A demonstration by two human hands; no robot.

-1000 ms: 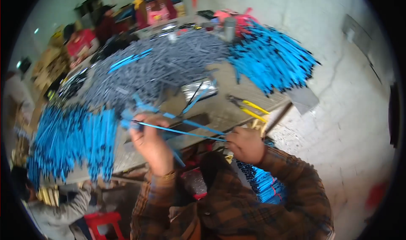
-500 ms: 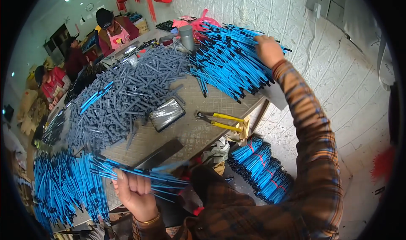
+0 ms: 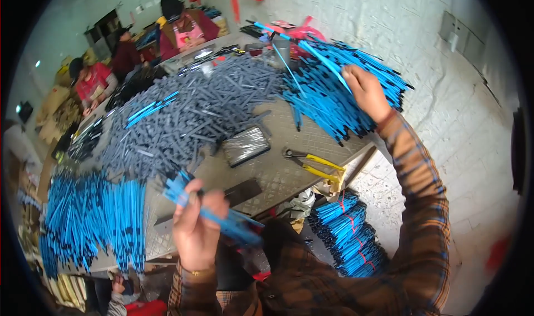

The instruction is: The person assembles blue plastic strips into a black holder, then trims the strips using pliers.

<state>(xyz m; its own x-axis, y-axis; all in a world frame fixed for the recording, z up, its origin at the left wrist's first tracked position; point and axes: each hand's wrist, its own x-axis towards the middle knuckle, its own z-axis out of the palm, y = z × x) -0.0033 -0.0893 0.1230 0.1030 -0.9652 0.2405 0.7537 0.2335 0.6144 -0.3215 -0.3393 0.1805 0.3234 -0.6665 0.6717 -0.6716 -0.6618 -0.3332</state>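
Gripping blue rods (image 3: pixel 222 221) in left hand (image 3: pixel 196 227) lower centre; right hand (image 3: pixel 364 90) closing on blue pile (image 3: pixel 328 102) upper right, yellow-handled pliers (image 3: pixel 314 166) and grey rod heap (image 3: pixel 194 115) lying between

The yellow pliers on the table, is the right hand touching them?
Apart. The head view shows the right hand up on the far pile of blue rods, while the yellow pliers lie alone on bare table nearer the person.
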